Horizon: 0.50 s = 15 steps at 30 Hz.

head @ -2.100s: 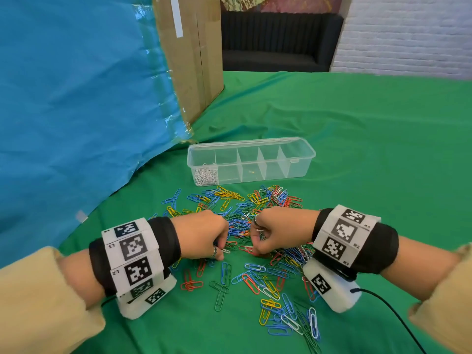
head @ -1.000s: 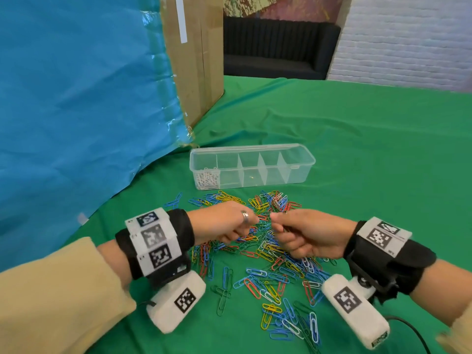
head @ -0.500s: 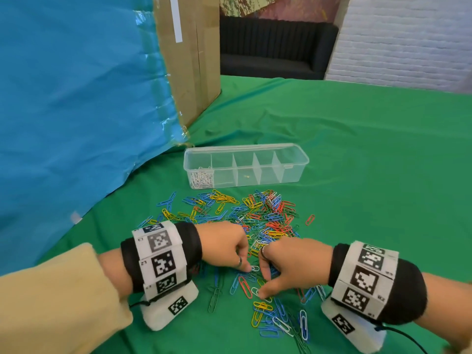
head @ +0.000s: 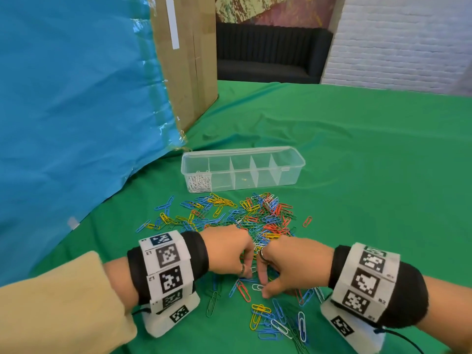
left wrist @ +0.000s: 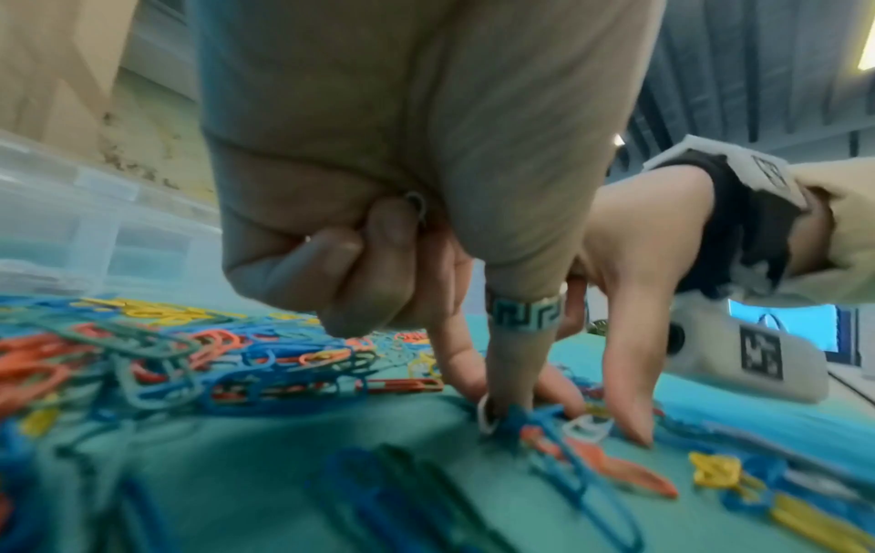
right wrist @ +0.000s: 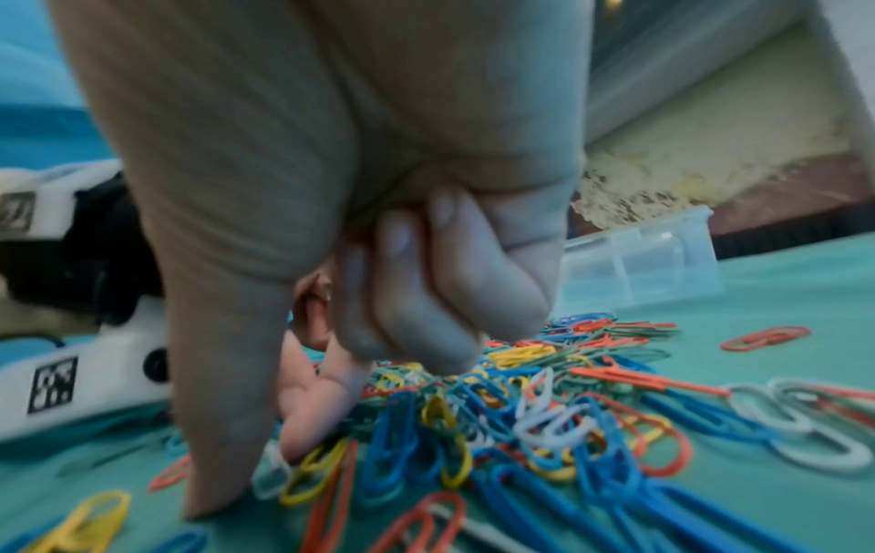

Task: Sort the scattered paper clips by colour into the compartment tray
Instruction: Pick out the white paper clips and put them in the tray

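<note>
A clear compartment tray (head: 291,164) stands on the green cloth, with white clips (head: 199,182) in its leftmost section. Scattered coloured paper clips (head: 255,215) lie in front of it. Both hands are down at the near side of the pile, fingertips almost touching. My left hand (head: 245,272) has its fingers curled over a pale clip (left wrist: 416,204), and its ringed finger (left wrist: 521,355) presses on the cloth by a white clip (left wrist: 487,413). My right hand (head: 264,286) pinches a white clip (head: 257,286) between thumb (right wrist: 213,467) and forefinger, the other fingers curled in.
A blue plastic sheet (head: 76,111) over a cardboard box (head: 189,72) rises at the left, close behind the tray. More clips (head: 278,325) lie between my wrists near the front edge. Open green cloth (head: 383,187) stretches to the right.
A second ago the hands met fingertip to fingertip above the pile. They have since dropped to its near side, and the right thumb and forefinger have closed on a white clip.
</note>
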Available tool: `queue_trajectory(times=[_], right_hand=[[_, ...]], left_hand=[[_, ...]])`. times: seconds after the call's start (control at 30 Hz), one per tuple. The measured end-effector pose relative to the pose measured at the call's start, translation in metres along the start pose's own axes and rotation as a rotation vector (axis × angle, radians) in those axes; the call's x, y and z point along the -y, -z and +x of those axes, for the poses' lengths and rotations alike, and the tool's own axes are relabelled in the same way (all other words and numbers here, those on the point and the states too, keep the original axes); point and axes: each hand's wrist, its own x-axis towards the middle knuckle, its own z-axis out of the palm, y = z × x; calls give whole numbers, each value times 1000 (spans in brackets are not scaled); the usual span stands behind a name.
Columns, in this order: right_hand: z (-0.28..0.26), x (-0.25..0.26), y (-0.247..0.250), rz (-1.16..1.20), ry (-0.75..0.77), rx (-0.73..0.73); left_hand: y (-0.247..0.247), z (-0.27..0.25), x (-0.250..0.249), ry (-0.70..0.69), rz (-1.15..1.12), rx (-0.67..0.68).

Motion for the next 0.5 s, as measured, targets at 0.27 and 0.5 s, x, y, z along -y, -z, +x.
queue_trajectory(times=[0.27,0.5], right_hand=[[1,-8,-5,96,46,59],[4,-35,13,1415,-34,84]], left_hand=[[17,1,18,118,-611,66],[32,-2,35,57,-1644,51]])
